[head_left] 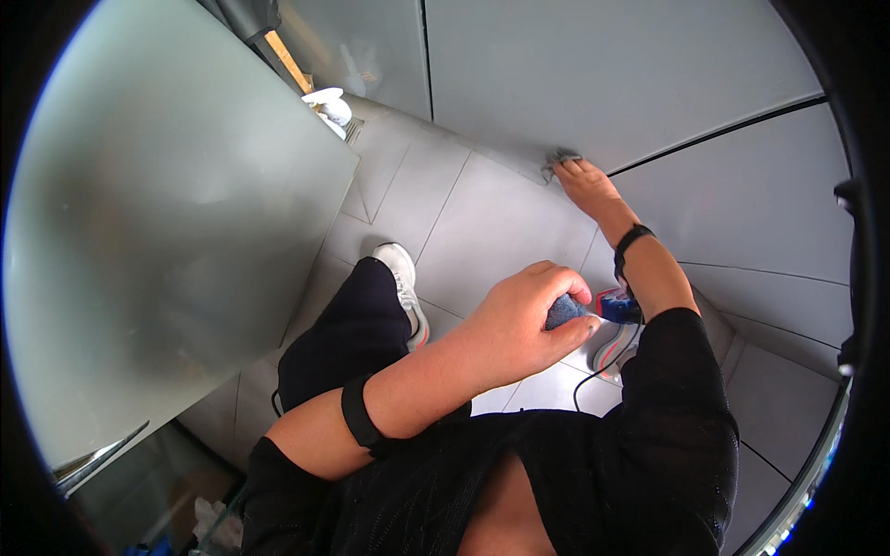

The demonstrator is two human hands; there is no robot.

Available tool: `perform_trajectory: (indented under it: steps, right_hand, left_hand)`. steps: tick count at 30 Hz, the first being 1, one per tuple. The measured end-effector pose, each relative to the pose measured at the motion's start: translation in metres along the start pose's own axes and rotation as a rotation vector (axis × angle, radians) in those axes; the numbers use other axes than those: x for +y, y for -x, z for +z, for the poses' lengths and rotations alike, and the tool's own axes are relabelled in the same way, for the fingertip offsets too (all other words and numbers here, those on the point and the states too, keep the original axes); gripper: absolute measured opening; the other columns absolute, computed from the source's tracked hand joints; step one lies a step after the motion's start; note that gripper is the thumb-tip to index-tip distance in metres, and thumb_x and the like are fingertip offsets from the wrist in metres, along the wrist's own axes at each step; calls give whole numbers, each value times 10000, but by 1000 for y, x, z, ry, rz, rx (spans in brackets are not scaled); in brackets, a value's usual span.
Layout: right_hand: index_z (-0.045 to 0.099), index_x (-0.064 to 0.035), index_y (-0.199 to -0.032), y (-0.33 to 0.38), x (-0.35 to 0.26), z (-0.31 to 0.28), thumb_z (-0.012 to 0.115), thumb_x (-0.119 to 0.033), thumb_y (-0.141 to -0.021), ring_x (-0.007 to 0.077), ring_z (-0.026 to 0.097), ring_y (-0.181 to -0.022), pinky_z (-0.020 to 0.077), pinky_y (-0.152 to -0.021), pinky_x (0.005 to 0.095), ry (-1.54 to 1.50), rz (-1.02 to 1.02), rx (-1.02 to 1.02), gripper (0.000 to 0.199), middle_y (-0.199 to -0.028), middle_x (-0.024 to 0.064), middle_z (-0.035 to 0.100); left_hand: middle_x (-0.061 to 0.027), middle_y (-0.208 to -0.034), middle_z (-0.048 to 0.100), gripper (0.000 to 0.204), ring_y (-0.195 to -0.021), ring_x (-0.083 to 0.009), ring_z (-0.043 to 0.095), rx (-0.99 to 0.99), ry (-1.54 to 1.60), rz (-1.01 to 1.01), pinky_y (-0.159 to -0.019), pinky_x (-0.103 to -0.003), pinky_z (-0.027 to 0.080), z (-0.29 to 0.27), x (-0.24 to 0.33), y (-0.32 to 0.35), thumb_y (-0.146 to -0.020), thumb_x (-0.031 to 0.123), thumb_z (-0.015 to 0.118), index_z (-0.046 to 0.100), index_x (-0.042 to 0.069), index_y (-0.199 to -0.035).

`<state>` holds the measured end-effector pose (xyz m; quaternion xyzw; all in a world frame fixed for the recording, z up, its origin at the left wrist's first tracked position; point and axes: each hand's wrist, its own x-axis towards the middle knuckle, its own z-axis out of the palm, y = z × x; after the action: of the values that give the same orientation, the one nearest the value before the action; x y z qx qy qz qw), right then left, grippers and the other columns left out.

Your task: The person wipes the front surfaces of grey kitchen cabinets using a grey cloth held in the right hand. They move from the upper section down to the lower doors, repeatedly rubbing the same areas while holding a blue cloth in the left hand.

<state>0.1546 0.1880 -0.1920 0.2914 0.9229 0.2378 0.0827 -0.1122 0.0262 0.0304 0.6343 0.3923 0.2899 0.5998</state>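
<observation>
My right hand (589,187) is pressed low against a grey wall panel (640,74), its fingers closed over a grey cloth (549,170). Bent across my body, my left hand (538,315) curls thumb and fingers around a blue-grey, fuzzy wad of cloth (564,312). Most of that wad is hidden in the palm. Just beyond the left fingertips shows a blue item with a reddish edge (618,306); its kind I cannot make out, nor whether the hand touches it. Each forearm wears a black band.
A large frosted, pale green panel (176,204) stands on the left. Grey floor tiles (501,218) lie between it and the wall panels. My white shoe (399,273) is on the tiles. A thin black cord (589,378) hangs by the other shoe. White objects (329,107) lie near a floor drain.
</observation>
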Motion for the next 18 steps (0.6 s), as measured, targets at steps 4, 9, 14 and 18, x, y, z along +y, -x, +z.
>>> perform_trajectory:
  steps: [4,9,14,18]
  right_hand:
    - [597,-61,-1154,24,27,-47,573,-133,-850,176,525,-1123,440,-963,303,-114,159,119,313,-1228,6,538]
    - [652,-169,-1142,35,89,-160,591,-92,-772,227,564,-1073,477,-905,355,27,316,292,383,-1156,39,573]
    - [671,-177,-1083,38,141,-243,627,-55,-749,237,570,-968,489,-832,355,206,597,555,358,-1071,29,588]
    - [668,-135,-1013,29,142,-236,645,-64,-749,251,574,-938,495,-802,371,183,751,798,274,-1042,22,594]
  left_hand:
    - [-106,-921,612,243,-806,-215,610,18,-31,63,-721,-313,491,6,2,-1,-822,191,710,617,48,-995]
    - [-98,-930,629,235,-837,-220,622,10,-64,107,-741,-318,501,13,5,1,-826,212,711,626,49,-972]
    - [-94,-923,628,239,-813,-201,614,-12,-85,99,-723,-314,501,20,7,2,-828,219,709,628,45,-970]
    - [-95,-915,628,238,-803,-196,613,-2,-75,142,-716,-311,501,22,2,5,-826,220,708,628,42,-964]
